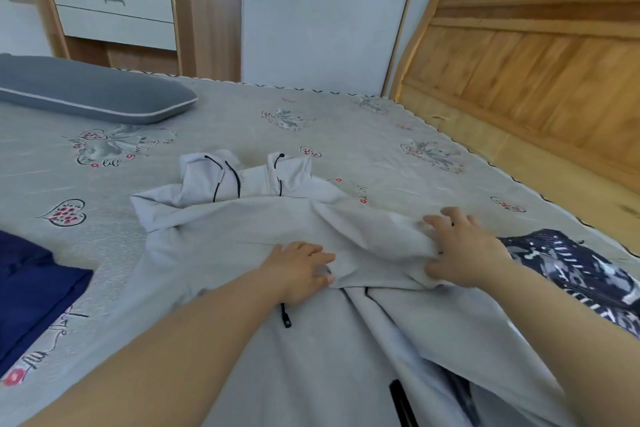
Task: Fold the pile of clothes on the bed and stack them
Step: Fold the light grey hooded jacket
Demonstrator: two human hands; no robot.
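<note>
Pale grey hooded jacket (263,229) spread front-up across bed (363,135), hood toward far edge, hem toward person. Right hand (464,250) grasps bunched side flap, likely drawing it inward for fold. Left hand (301,267) lies on jacket middle, fingertips at flap's edge, probably pinning cloth; whether pinching, cannot tell. Jacket under both hands. Dark patterned garment (568,274) just right of right hand; blue garment (31,291) left, apart.

Left of the fingers (323,258), navy garment (31,291) cut by frame edge; right, patterned garment (571,274) partly under forearm.
</note>
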